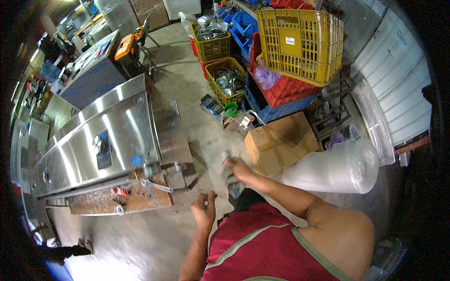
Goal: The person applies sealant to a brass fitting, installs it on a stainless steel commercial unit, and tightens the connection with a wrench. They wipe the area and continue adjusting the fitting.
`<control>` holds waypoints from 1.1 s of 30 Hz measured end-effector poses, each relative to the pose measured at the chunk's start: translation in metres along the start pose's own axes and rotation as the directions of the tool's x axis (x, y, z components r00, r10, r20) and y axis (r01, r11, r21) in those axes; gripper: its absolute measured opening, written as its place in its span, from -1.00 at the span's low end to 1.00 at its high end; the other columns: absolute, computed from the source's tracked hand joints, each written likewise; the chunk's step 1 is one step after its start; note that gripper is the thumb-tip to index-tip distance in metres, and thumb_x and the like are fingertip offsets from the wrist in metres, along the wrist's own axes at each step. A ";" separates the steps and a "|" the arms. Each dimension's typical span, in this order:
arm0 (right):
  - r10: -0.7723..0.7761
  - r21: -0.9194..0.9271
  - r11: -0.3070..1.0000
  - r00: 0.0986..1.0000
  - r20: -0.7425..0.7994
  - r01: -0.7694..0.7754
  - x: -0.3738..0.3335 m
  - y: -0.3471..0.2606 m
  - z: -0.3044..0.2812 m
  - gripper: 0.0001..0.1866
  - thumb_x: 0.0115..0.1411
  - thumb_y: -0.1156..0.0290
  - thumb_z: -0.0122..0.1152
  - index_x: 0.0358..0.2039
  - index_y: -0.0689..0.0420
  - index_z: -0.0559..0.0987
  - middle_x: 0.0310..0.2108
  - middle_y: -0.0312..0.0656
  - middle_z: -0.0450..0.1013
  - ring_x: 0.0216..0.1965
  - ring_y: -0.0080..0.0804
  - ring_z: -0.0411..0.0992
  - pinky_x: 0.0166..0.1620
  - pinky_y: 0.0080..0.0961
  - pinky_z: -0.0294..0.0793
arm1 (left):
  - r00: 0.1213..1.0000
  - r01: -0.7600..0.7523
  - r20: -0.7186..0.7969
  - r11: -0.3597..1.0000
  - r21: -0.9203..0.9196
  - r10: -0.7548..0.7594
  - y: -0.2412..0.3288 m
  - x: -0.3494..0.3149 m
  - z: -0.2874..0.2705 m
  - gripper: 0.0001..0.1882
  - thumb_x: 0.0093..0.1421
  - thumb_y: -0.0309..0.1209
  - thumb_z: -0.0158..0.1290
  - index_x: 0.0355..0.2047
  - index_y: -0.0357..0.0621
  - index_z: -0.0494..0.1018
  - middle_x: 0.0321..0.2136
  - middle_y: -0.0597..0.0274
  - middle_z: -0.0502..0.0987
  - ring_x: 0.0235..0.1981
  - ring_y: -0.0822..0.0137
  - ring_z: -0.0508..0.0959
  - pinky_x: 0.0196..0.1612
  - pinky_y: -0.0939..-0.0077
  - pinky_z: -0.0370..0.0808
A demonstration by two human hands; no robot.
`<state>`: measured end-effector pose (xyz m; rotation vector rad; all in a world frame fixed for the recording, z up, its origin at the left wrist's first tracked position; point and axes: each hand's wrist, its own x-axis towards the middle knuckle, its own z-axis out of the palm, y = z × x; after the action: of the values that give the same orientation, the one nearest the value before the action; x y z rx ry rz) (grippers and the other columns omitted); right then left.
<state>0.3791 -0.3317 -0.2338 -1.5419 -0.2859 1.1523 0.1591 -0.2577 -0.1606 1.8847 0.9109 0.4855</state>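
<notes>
My left hand (pixel 203 210) hangs over the concrete floor, to the right of a low wooden board (pixel 93 204). Its fingers are loosely bent and a little apart, and nothing shows in them. Ahead of my body, my right hand (pixel 237 169) reaches over the floor close to a cardboard box (pixel 281 140). Motion smears its fingers, so whether they hold anything is unclear. Below that hand my shoe (pixel 234 188) is partly visible. On the wooden board lie a wrench (pixel 158 186) and a small red tool (pixel 120 191).
A stainless steel bench (pixel 89 145) fills the left. Yellow crates (pixel 213 49) with metal parts stand ahead, and another yellow crate (pixel 300 42) tops red and blue ones. A bubble-wrap roll (pixel 337 166) lies right. A green bowl (pixel 230 110) sits on the floor.
</notes>
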 end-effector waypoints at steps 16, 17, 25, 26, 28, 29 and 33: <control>-0.962 -0.965 0.250 -0.133 -0.238 -0.084 0.445 -0.359 -0.310 -0.58 0.14 0.51 0.25 0.04 0.17 0.48 0.21 0.18 0.32 0.29 0.20 0.24 0.30 0.05 0.27 | 0.680 0.574 0.226 0.698 0.428 -0.698 -0.175 0.044 -0.042 -0.64 0.34 -0.15 0.11 -0.01 -0.15 0.49 -0.35 0.07 0.66 -0.26 0.05 0.66 -0.14 0.25 0.55; -0.928 -0.922 0.366 -0.117 -0.353 -0.126 0.460 -0.375 -0.330 -0.56 0.20 0.42 0.23 0.11 0.20 0.49 0.28 0.20 0.28 0.35 0.16 0.19 0.36 0.01 0.21 | 0.595 0.707 0.176 0.615 0.350 -0.784 -0.181 0.037 -0.044 -0.64 0.36 -0.14 0.11 -0.03 -0.16 0.50 -0.37 0.11 0.65 -0.29 0.10 0.66 -0.15 0.28 0.54; -0.736 -0.864 0.400 0.454 -0.502 -0.307 0.508 -0.393 -0.370 -0.59 0.25 0.29 0.18 0.09 0.17 0.52 0.15 0.14 0.37 0.21 0.08 0.30 0.25 -0.02 0.31 | 0.476 0.836 0.147 0.498 0.231 -0.867 -0.198 -0.018 -0.061 -0.61 0.37 -0.15 0.09 -0.02 -0.23 0.52 -0.26 -0.03 0.66 -0.30 0.06 0.64 -0.21 0.17 0.59; -0.724 -0.873 0.398 0.487 -0.488 -0.282 0.510 -0.389 -0.366 -0.59 0.26 0.28 0.17 0.08 0.16 0.53 0.13 0.13 0.39 0.19 0.07 0.31 0.24 -0.03 0.32 | 0.495 0.809 0.158 0.520 0.275 -0.854 -0.200 -0.018 -0.065 -0.61 0.36 -0.15 0.07 -0.02 -0.22 0.52 -0.25 -0.06 0.66 -0.28 0.02 0.64 -0.18 0.14 0.58; -0.707 -0.890 0.390 0.542 -0.454 -0.237 0.512 -0.382 -0.355 -0.59 0.27 0.25 0.16 0.08 0.15 0.53 0.10 0.11 0.41 0.16 0.05 0.34 0.21 -0.03 0.35 | 0.547 0.717 0.186 0.571 0.400 -0.816 -0.204 -0.016 -0.079 -0.60 0.36 -0.13 0.05 -0.01 -0.19 0.53 -0.22 -0.12 0.65 -0.22 -0.07 0.63 -0.13 0.07 0.56; -0.693 -0.894 0.393 0.571 -0.441 -0.215 0.512 -0.376 -0.351 -0.59 0.28 0.23 0.15 0.08 0.15 0.54 0.08 0.10 0.42 0.14 0.04 0.35 0.20 -0.04 0.36 | 0.563 0.666 0.201 0.584 0.464 -0.801 -0.205 -0.014 -0.087 -0.60 0.35 -0.13 0.03 -0.01 -0.18 0.53 -0.20 -0.15 0.64 -0.19 -0.11 0.62 -0.11 0.04 0.55; -0.643 -0.868 0.487 0.631 -0.435 -0.102 0.498 -0.355 -0.326 -0.59 0.31 0.17 0.13 0.07 0.13 0.55 0.02 0.07 0.47 0.07 0.00 0.41 0.15 -0.05 0.41 | 0.601 0.574 0.163 0.565 0.592 -0.783 -0.210 -0.010 -0.133 -0.58 0.34 -0.10 -0.02 0.01 -0.12 0.54 -0.14 -0.27 0.63 -0.08 -0.28 0.61 -0.01 -0.09 0.52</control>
<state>1.0163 -0.0600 -0.2184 -2.5547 -0.5986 -0.1020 -0.0163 -0.1308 -0.2836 1.7301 1.4712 -0.6947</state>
